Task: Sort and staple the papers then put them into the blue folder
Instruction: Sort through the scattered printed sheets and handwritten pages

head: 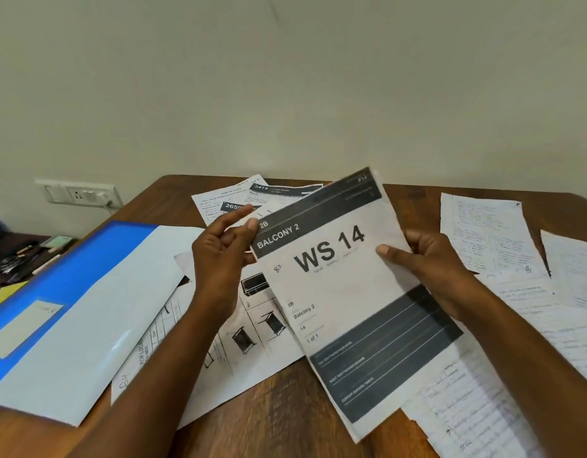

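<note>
I hold a printed sheet headed "BALCONY 2 / WS 14" tilted above the wooden table. My right hand grips its right edge, thumb on the front. My left hand pinches its upper left corner between thumb and fingers. The blue folder lies open at the left, its pale inner flap facing up. Under my left forearm lies a sheet with furniture drawings. No stapler is visible.
Handwritten pages are spread over the right side of the table, and more lie at the lower right. Printed task sheets sit at the back. A side surface with pens is at far left. A wall socket is behind.
</note>
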Motion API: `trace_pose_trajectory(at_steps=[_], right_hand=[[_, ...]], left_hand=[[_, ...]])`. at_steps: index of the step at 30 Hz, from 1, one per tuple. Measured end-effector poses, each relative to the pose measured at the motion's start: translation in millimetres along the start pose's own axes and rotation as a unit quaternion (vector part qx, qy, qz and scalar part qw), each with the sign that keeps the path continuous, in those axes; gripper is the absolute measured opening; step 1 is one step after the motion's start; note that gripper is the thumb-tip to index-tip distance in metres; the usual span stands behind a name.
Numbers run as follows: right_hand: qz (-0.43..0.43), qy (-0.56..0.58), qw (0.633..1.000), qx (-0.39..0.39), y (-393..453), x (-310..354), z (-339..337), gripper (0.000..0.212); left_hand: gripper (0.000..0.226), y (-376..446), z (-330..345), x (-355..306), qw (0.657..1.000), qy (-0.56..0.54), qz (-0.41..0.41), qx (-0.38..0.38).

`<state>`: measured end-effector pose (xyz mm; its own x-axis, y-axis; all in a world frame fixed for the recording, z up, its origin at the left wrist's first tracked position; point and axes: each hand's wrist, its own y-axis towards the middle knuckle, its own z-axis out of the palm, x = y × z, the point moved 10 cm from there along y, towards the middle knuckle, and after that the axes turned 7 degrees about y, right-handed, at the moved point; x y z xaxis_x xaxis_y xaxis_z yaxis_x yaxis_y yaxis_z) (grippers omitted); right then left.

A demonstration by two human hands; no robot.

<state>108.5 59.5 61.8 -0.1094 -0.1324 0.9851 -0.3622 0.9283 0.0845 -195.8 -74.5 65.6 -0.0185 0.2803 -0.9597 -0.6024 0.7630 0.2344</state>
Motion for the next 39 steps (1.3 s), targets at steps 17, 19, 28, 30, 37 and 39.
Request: trace_pose_trajectory(at_steps=[17, 19, 28, 30, 37, 39], right_hand=[[-0.133, 0.102, 0.975, -0.149, -30.8, 80.8, 0.1, 0.055], [-0.137, 0.105, 0.973, -0.153, -37.1, 87.1, -1.4, 0.06], [-0.079, 0.095, 0.988, -0.097, -45.4, 45.6, 22.9, 0.035], [-0.07, 0.092, 0.988, -0.102, -45.5, 44.3, 23.3, 0.034], [-0.063, 0.096, 0.987, -0.109, -50.1, 41.7, 25.3, 0.029], [-0.031, 0.099, 0.989, -0.102, -53.1, 21.4, 31.4, 0.027]], left_hand=[[0.014, -36.1, 60.6, -34.4, 0.987, 0.093, 0.036, 0.125], [0.016, -41.0, 58.0, -45.5, 0.988, 0.094, 0.059, 0.108], [0.029, -66.0, 42.9, -20.6, 0.987, 0.129, 0.017, 0.089], [0.029, -65.0, 42.4, -18.9, 0.987, 0.138, 0.012, 0.084], [0.03, -68.1, 43.1, -20.3, 0.984, 0.155, 0.032, 0.077], [0.029, -71.7, 40.5, -6.3, 0.982, 0.167, 0.026, 0.086]])
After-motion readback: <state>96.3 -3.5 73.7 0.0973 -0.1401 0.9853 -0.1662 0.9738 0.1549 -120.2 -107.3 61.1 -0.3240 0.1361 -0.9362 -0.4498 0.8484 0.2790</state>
